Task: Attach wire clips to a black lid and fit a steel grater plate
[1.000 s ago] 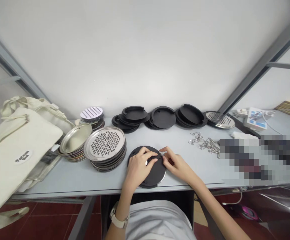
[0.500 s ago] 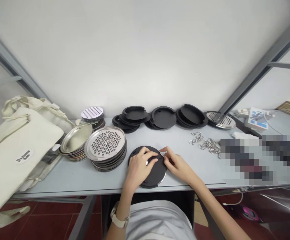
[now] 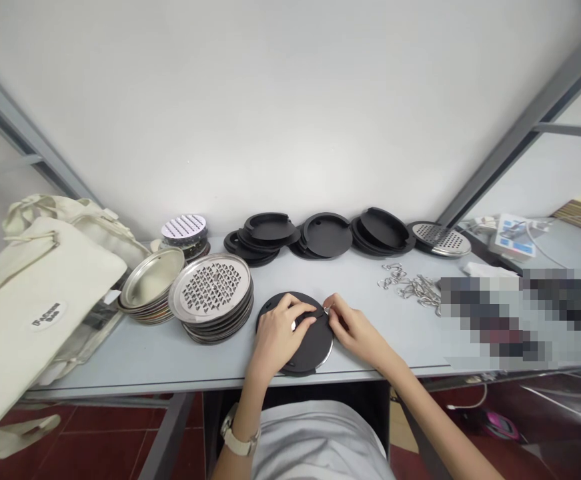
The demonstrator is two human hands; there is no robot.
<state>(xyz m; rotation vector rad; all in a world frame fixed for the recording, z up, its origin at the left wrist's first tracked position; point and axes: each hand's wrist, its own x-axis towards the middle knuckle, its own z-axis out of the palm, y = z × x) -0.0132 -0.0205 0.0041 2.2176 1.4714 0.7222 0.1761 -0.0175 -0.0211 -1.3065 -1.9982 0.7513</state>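
A round black disc (image 3: 315, 343) with a metal rim showing at its lower right lies flat near the table's front edge. Over its left part rests my left hand (image 3: 281, 333), palm down, fingers bent and pressed on the disc's top. My right hand (image 3: 353, 330) is at the disc's upper right edge, thumb and index finger pinched on a small metal clip (image 3: 326, 310). Just left of the disc stands a stack of metal grater discs (image 3: 215, 287). Right of my right hand, a loose pile of metal clips (image 3: 420, 289) lies on the table.
Black round trays (image 3: 327, 235) line the wall, with a perforated metal disc (image 3: 441, 239) at their right end. Gold-toned lids (image 3: 153, 280) and a cream bag (image 3: 45, 287) are on the left. A blue and white box (image 3: 515, 237) stands at the right. Metal posts flank the table.
The fingers of my right hand have closed slightly around the small clip at the disc's edge. My left hand has stayed on the disc.
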